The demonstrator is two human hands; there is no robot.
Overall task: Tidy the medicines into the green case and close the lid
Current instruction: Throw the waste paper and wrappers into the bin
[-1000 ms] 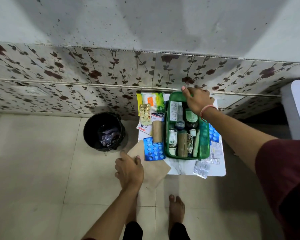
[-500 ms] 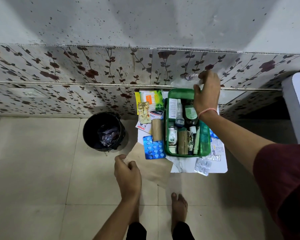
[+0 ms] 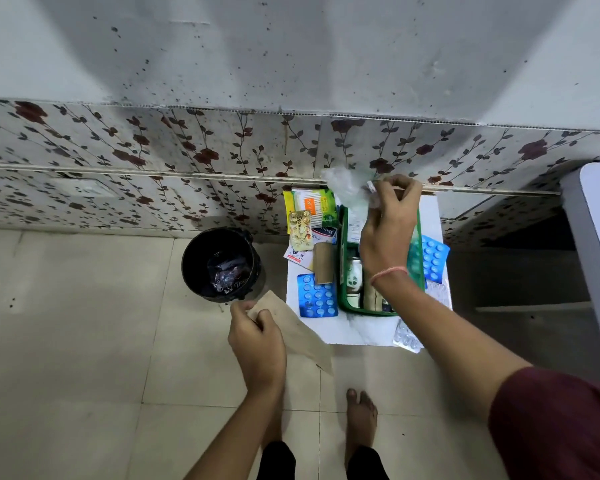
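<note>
The green case stands open on a small white table, holding bottles and packets. My right hand hovers over the case's far end, shut on a crumpled clear plastic wrapper lifted above the rim. My left hand is lower left of the table, pinching a brown paper envelope. A blue blister pack, a tan roll, a gold blister strip and a yellow-green box lie left of the case. Another blue blister pack lies to its right, a silver strip at the front edge.
A black bin with crumpled wrappers stands on the tiled floor left of the table. A flower-patterned wall runs behind. A grey-white furniture edge is at the right. My bare feet are below the table.
My right hand has risen from the case's far rim and now holds a clear plastic wrapper above it. My left hand has kept hold of the brown envelope.
</note>
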